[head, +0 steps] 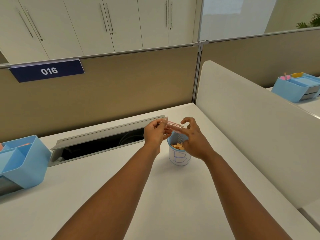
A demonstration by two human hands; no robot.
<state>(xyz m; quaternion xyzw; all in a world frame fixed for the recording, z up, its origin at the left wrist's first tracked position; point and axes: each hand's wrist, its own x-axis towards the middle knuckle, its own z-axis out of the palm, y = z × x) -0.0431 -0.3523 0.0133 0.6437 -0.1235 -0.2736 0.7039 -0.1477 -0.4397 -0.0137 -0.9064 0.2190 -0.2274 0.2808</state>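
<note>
The clear stick (174,126) was slender and see-through with a pink tint along it (too blurred for me to say whether it was a pen or a tube). It lay nearly level in the air just above the mouth of the blue mesh cup (179,158). The cup stood on the white worktop (121,179), wrapped in a paper band marked "B", with a heap of small orange-gold bits in its bottom.

From my feed, the left hand (154,134) had its grip closed on the stick, thumb and fingers pinching the left end. The right hand (195,139) hovered over the cup's right rim with its grip apart: thumb lifted clear, fingers loosely bent, one fingertip touching the stick's right end.

Behind the hands ran an open cable trough (103,144), and a blue organiser (22,161) sat at the worktop's left edge.
</note>
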